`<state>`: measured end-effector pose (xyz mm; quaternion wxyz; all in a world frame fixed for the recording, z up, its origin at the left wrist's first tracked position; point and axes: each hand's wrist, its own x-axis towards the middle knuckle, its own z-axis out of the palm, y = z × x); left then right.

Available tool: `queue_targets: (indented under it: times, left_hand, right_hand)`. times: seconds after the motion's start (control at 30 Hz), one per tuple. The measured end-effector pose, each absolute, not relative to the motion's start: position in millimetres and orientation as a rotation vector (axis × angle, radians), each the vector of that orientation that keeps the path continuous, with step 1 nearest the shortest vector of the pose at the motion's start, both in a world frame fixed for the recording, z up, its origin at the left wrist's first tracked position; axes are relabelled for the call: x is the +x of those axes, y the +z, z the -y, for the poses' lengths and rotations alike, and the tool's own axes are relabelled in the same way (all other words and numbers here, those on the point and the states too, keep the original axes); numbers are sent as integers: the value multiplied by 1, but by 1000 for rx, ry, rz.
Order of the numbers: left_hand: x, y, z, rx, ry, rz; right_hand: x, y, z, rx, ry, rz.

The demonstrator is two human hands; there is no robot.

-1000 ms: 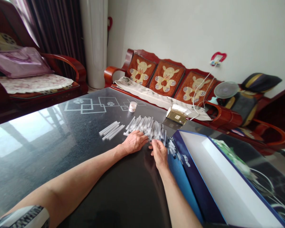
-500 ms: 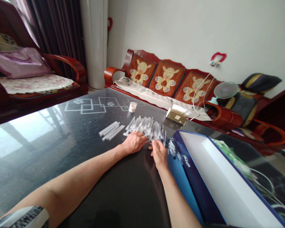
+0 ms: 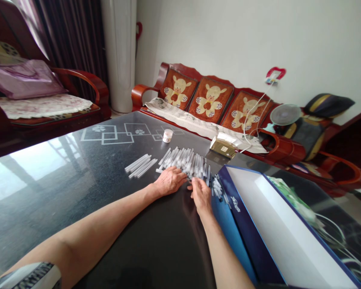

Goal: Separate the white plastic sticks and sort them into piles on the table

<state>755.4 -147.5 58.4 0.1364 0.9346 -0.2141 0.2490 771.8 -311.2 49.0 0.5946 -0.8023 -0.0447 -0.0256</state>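
A heap of thin, whitish translucent tubes (image 3: pixel 186 159), perhaps pen barrels, lies on the dark glossy table (image 3: pixel 114 237). At the heap's near edge my left hand (image 3: pixel 171 180) is closed, its fingers curled toward the right. Just beside it, my right hand (image 3: pixel 202 196) has thumb and fingers drawn together in a pinch. The fingertips of both hands nearly meet, and a thin dark piece seems to lie between them, too small to name. Left of the heap, several similar tubes (image 3: pixel 140 165) form a separate row. More small pieces (image 3: pixel 218 188) lie right of my right hand.
On the right, a long blue box (image 3: pixel 239 208) with a white inside stands open. A small white tub (image 3: pixel 167 135) and a tissue box (image 3: pixel 224 147) are farther back. Beyond the blue box lie a green bag (image 3: pixel 291 196) and white cables (image 3: pixel 333 224).
Both hands stay in almost the same place at the near edge of the heap. The view has shifted very slightly; nothing else has visibly moved.
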Motion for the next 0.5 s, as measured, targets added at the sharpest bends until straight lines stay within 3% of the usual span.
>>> queue_targets:
  times: [0.5]
  left_hand:
    - [756, 57, 147, 2742, 767, 632]
  right_hand:
    - [772, 49, 311, -1914, -57, 97]
